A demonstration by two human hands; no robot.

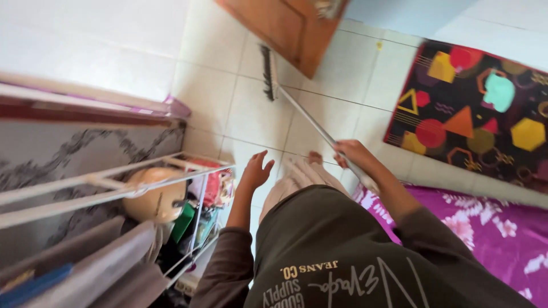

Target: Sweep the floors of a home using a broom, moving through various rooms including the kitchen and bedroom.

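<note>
Rt hand [355, 153]: closed round the pale broom handle [311, 121].
Lt hand [255, 171]: empty, fingers spread (near the white wire rack [188, 171]).
Broom head [269, 73]: far end from the grip, on tile by the wooden door [285, 28].
Progress: mid-sweep, judging by pose; no dust pile visible.
Floor: white tiles [251, 108]; patterned rug [474, 114] beyond the grip, purple floral cloth [491, 228] beside it.

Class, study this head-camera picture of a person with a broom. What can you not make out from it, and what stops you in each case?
Head view only:
- Broom: handle's near end hidden behind the right hand and forearm.
- Door: cut off by the top edge.
- Rug: right side cut off by the frame edge.
- Rack: its contents are crowded and blurred, beyond naming.
- Left hand: open, holding nothing; the floor beneath it is hidden.
</note>
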